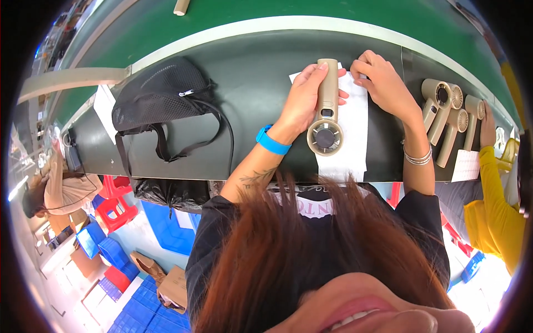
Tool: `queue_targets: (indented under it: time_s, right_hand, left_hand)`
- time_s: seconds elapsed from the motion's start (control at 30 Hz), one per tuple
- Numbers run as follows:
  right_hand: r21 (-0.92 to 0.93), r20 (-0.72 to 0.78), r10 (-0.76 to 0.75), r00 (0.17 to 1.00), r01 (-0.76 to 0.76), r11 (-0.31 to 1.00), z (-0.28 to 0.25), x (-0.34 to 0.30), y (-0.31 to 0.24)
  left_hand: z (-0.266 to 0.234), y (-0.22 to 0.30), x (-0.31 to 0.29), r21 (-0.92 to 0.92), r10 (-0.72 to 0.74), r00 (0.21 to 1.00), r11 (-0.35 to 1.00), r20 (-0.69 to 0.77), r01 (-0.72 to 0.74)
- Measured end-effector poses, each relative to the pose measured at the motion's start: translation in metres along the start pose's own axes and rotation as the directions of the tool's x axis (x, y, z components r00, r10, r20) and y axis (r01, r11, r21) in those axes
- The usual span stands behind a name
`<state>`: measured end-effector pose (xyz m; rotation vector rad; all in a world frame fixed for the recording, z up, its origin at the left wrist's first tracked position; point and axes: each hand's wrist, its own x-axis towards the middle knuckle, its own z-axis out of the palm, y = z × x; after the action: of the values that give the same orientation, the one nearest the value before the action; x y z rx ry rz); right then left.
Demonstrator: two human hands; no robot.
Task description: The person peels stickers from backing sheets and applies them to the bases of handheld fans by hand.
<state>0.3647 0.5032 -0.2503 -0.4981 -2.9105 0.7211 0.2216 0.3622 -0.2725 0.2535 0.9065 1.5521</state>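
A beige handheld fan [328, 91] is gripped in my left hand [301, 100], the thumb on its handle and the fingers behind it. Its round head points toward me and shows dark blades around a grey hub. Beneath the fan, white paper [353, 133] lies on the dark table [261, 83]. My right hand [384, 87] is beside the paper's far right corner, apart from the fan. Its fingers are curled in with the tips close together; whatever may be between them is too small to make out.
A black mesh bag [155, 91] with straps lies on the left. Several beige fans [441, 97] are grouped on the right, where a co-worker's yellow-sleeved arm [489, 166] reaches in. A pale rail [266, 25] separates the table from a green surface [244, 11].
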Motion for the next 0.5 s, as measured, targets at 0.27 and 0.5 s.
queue_targets:
  time_s: [0.27,0.5]
  right_hand:
    - [0.100,-0.048,-0.053,0.997,0.058,0.993,0.0016,-0.0024,-0.0035]
    - [0.105,-0.041,-0.061,0.997,0.065,0.992,-0.0024,0.0006,-0.0071]
  left_hand:
    - [-0.0004,-0.0043,-0.0039,0.013,0.039,0.999,0.999,-0.006,-0.039]
    - [-0.0001,-0.0061,-0.0015,0.036,0.054,0.999,0.998,-0.004,-0.054]
